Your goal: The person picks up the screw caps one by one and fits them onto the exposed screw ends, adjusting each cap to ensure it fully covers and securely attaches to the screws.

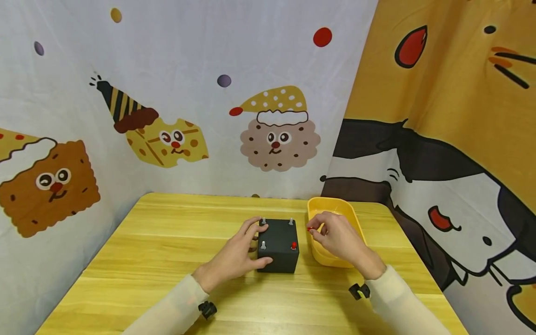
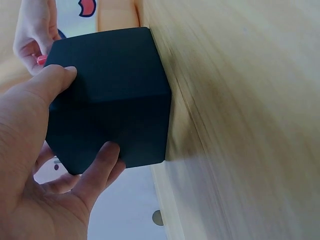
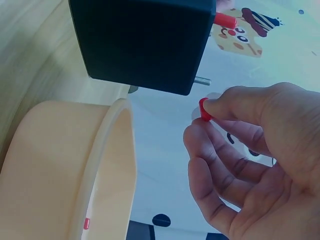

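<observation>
A black box [image 1: 278, 260] stands on the table with metal posts at its top corners. A red cap [image 1: 294, 245] covers the front right post; the other three are bare metal. My left hand [image 1: 234, 256] holds the box from the left, thumb on the front side and fingers toward the far left corner. Between the thumb and fingers of my right hand [image 1: 341, 236] is a small red cap [image 3: 204, 109], pinched just right of the box. In the right wrist view, the cap appears close to a bare post [image 3: 202, 81].
A yellow bin [image 1: 328, 261] sits right of the box, partly beneath my right hand. One small red piece [image 3: 87, 223] shows inside it. The wooden table [image 1: 167, 246] ends at a printed cloth backdrop [image 1: 222, 139] behind and at the sides.
</observation>
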### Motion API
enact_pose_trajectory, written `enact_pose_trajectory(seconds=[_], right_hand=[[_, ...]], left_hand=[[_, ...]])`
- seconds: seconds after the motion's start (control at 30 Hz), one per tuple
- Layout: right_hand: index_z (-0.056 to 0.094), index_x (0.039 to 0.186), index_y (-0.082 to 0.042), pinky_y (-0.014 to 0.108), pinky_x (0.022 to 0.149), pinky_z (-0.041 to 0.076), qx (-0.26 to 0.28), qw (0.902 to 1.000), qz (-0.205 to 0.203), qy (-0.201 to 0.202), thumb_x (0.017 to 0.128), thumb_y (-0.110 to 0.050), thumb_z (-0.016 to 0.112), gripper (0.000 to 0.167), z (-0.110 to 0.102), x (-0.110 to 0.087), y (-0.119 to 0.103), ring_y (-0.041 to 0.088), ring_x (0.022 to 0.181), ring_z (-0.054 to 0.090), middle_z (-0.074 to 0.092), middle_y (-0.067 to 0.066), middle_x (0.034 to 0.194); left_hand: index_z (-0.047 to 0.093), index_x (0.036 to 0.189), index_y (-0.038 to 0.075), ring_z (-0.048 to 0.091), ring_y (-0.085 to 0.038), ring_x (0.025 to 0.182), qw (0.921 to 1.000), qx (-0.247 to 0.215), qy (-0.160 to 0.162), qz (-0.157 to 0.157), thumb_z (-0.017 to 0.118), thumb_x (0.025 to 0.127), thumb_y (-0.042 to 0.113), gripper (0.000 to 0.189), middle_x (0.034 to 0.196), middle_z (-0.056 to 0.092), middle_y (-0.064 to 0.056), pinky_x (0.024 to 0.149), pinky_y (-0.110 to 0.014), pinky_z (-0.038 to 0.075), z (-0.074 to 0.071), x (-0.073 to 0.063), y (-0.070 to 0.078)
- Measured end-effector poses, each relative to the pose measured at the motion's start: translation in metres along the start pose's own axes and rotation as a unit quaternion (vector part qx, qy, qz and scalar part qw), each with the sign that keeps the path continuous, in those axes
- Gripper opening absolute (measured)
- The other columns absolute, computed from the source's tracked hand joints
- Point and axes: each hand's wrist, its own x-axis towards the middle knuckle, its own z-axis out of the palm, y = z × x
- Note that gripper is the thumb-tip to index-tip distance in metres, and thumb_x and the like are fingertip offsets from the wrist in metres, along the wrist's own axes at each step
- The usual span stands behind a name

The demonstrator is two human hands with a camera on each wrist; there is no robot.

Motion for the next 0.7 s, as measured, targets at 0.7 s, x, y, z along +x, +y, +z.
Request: enact_pose_trajectory(seconds=[0.7], right_hand=[[0.090,0.112,-0.017,0.019,0.069,0.061,0.008,0.9991,-0.033,0.025,0.100,-0.009,0.093,0.014,-0.002,-0.007,-0.028,0.000,0.077,0.064,0.083,-0.004,0.102]], left_hand=[[0.048,0.172,0.017,0.070,-0.036,0.145,0.9972,-0.072,-0.015,-0.009,0.097,0.100,0.033,0.089,0.193,0.027,-0.003,0.109,-0.037,0.072,-0.007,-0.001,-0.007]])
